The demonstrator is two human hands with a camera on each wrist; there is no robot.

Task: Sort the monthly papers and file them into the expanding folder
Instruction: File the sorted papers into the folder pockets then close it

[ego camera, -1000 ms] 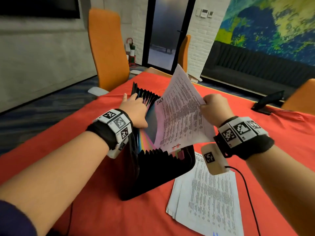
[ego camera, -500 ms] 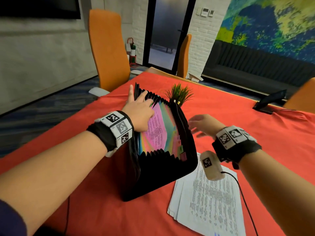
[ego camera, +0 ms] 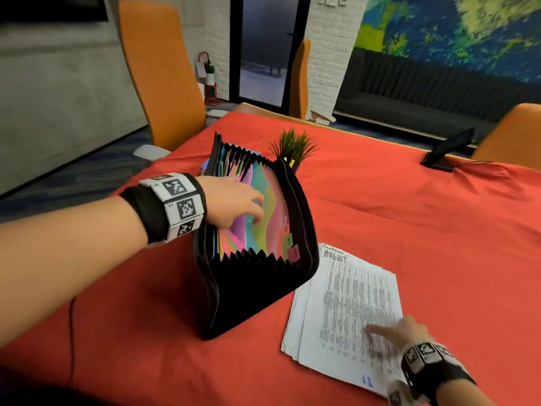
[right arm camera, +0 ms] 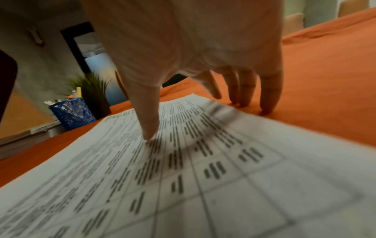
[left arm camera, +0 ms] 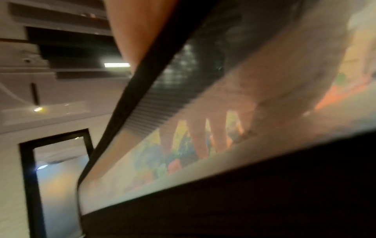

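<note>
A black expanding folder (ego camera: 257,291) stands open on the red tablecloth, its coloured dividers (ego camera: 263,209) fanned out. My left hand (ego camera: 251,212) reaches into the dividers with spread fingers (left arm camera: 201,138) and grips nothing. To the folder's right lies a stack of printed papers (ego camera: 348,303); the top sheet is marked AUGUST. My right hand (ego camera: 389,329) is on the stack's near right part. Its thumb (right arm camera: 149,127) presses the top sheet (right arm camera: 203,185), and the other fingers (right arm camera: 246,90) reach past the paper's edge to the cloth.
A small green plant (ego camera: 294,148) and a blue mesh pen cup (right arm camera: 72,112) stand just behind the folder. A dark tablet on a stand (ego camera: 448,149) sits at the far right. Orange chairs (ego camera: 158,71) line the table's edges. A cable (ego camera: 71,332) runs along the near left.
The July sheet held over the folder one second ago is gone from my right hand, which dropped onto the paper stack. My left hand moved from the folder's back edge into the dividers.
</note>
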